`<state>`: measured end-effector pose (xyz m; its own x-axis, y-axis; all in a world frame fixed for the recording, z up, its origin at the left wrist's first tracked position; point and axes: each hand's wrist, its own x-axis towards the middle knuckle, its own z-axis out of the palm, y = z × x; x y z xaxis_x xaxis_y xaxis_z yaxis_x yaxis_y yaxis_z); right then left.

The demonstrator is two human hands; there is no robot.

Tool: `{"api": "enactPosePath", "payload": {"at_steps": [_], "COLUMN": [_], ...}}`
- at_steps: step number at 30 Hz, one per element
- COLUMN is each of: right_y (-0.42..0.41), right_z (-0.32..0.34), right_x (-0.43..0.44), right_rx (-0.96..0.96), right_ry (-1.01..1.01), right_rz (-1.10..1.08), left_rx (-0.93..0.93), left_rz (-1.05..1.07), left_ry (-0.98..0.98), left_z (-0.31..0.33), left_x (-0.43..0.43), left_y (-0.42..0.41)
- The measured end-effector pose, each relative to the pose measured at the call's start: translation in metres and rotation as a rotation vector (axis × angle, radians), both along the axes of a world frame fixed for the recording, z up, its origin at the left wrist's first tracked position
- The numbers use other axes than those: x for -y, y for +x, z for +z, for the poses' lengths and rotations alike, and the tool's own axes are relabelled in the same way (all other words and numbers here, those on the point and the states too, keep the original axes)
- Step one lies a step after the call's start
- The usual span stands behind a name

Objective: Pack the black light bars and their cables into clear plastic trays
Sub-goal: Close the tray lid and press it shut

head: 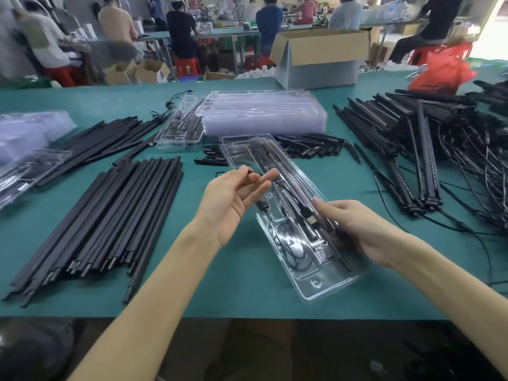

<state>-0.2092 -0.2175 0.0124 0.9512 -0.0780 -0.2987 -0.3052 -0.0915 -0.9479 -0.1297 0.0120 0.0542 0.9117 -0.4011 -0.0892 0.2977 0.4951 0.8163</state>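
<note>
while the clear tray (324,281) lay slantwise on the green desk (192,284), near its front edge, the left hand (236,202) was turned palm up, its narrow grip pinching a thin black cable (283,187) between thumb and forefinger. the cable ran down to a usb plug (311,220) over the tray. the right hand (357,232) had its grip on the tray's right edge, thumb on top. a light bar (280,166) lay in the tray's long slot. a stack of empty trays (264,111) stood behind.
</note>
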Motion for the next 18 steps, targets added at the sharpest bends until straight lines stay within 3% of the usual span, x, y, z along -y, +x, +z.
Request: {"api": "enactPosePath", "payload": {"at_steps": [7,18], "right_y": [-0.005,-0.008], "right_z": [-0.002,-0.001], "right_x": [-0.001,-0.004], "right_rx": [0.075,0.09], "right_ry": [0.015,0.049], "right_rz": [0.069,-0.04], "left_rx": [0.069,0.028], "left_rz": [0.079,0.081], "left_ry": [0.066,0.22], "left_z": [-0.007,-0.002], "left_x": [0.011,0.002], "left_y": [-0.005,0.004]}}
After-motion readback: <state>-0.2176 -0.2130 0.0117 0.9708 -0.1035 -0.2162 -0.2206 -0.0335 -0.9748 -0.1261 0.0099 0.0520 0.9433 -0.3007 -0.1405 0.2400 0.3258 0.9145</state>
